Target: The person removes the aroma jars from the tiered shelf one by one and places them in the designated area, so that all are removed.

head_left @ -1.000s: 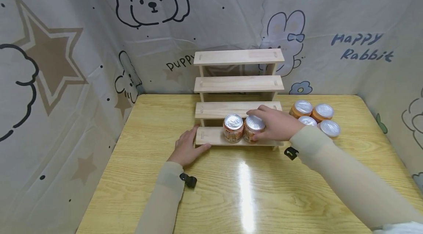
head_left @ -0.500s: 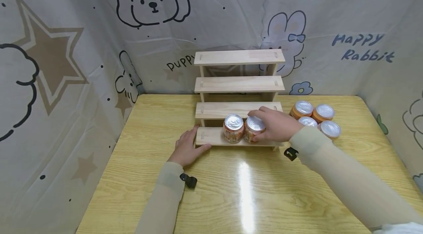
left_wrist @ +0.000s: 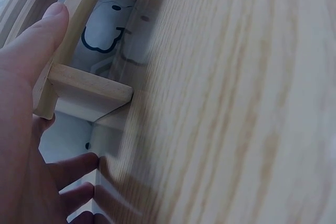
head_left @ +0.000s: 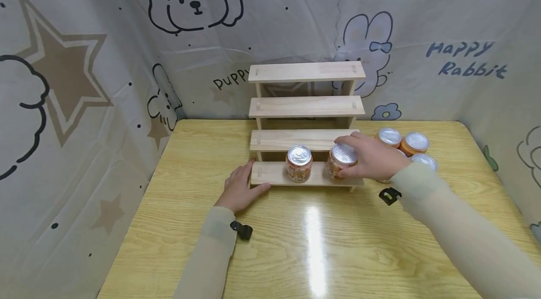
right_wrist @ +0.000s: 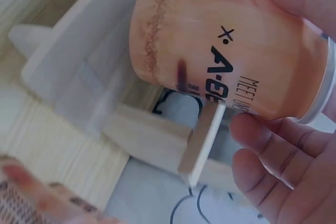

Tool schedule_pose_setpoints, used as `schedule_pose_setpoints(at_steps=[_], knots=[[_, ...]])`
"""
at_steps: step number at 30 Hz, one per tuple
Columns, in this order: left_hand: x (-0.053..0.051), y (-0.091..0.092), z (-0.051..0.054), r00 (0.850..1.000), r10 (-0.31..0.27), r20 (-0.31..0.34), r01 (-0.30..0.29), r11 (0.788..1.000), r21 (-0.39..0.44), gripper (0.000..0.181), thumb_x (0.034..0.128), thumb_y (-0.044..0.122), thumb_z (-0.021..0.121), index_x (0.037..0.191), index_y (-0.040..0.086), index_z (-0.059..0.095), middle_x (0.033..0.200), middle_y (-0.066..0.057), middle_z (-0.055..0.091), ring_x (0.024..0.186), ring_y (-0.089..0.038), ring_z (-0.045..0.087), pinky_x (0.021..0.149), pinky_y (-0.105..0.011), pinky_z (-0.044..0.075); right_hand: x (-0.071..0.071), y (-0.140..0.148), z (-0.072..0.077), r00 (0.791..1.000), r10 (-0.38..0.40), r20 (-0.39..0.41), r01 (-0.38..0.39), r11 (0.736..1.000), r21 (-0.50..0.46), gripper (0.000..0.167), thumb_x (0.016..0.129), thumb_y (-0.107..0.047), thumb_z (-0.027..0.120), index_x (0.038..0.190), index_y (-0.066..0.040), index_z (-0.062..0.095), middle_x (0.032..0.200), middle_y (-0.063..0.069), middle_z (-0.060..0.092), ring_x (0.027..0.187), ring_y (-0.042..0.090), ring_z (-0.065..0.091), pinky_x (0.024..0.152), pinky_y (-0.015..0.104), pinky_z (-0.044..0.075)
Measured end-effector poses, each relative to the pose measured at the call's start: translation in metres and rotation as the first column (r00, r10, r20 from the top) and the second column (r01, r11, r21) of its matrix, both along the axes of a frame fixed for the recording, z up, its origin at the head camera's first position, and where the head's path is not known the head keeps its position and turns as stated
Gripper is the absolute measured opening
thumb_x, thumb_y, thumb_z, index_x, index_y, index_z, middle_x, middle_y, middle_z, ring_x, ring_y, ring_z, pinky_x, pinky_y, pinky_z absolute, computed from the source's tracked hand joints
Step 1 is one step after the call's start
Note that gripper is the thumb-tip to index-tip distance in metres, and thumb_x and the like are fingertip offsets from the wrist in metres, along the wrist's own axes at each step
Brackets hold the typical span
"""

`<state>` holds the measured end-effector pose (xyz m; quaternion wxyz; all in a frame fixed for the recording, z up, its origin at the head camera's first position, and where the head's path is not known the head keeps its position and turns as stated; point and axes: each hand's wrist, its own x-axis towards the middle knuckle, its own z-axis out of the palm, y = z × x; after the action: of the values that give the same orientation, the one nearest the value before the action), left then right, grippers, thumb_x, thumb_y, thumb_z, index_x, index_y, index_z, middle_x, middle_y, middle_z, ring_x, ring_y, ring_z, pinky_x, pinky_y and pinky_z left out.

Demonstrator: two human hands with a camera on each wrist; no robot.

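My right hand (head_left: 378,156) grips an orange printed can (head_left: 341,162) with a silver lid, over the right part of the bottom step. In the right wrist view, thumb and fingers lie on opposite sides of this can (right_wrist: 226,40). Whether its base touches the board cannot be told. A second can (head_left: 298,167) stands upright near the middle of the same step, apart from the first. At the left end of the wooden tiered shelf (head_left: 270,176), my left hand (head_left: 238,191) rests with its thumb along the front edge (left_wrist: 68,40) and its fingers extended at the side.
Several more orange cans (head_left: 415,141) with silver lids stand together on the wood-grain table (head_left: 270,252), right of the shelf and partly behind my right hand. Three higher steps (head_left: 306,106) rise behind the bottom one. A printed cloth (head_left: 287,22) hangs behind the table.
My right hand has moved right with its can, widening the gap from the other can on the bottom step. The left hand stays at the shelf's left end.
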<state>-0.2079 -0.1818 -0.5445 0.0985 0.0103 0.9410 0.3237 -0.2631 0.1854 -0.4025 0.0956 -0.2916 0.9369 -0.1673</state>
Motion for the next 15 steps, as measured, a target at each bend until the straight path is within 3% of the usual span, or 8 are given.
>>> schedule_pose_setpoints(at_steps=[10,15], knots=[[0.0,-0.001,-0.002,1.0,-0.012,-0.021,0.012,1.0,-0.008,0.104,0.0838,0.082,0.053,0.163,0.029,0.012,0.163,-0.01,0.028,0.151,-0.031,0.017,0.119,-0.055,0.017,0.012,0.033,0.008,0.997,-0.049,-0.056,0.049,0.999,-0.004,0.079,0.078,-0.052,0.084,0.139,-0.01,0.055,0.134,0.016,0.056,0.116,0.034,0.057,0.088,0.053,0.052],[0.0,-0.002,-0.003,1.0,-0.011,-0.019,0.011,1.0,-0.009,0.105,0.0828,0.083,0.052,0.163,0.03,0.011,0.163,-0.009,0.028,0.151,-0.031,0.017,0.118,-0.055,0.017,0.021,0.049,0.009,0.995,-0.047,-0.088,0.047,0.999,-0.003,0.076,0.079,-0.047,0.085,0.138,-0.007,0.056,0.126,0.015,0.059,0.106,0.03,0.058,0.084,0.05,0.053]])
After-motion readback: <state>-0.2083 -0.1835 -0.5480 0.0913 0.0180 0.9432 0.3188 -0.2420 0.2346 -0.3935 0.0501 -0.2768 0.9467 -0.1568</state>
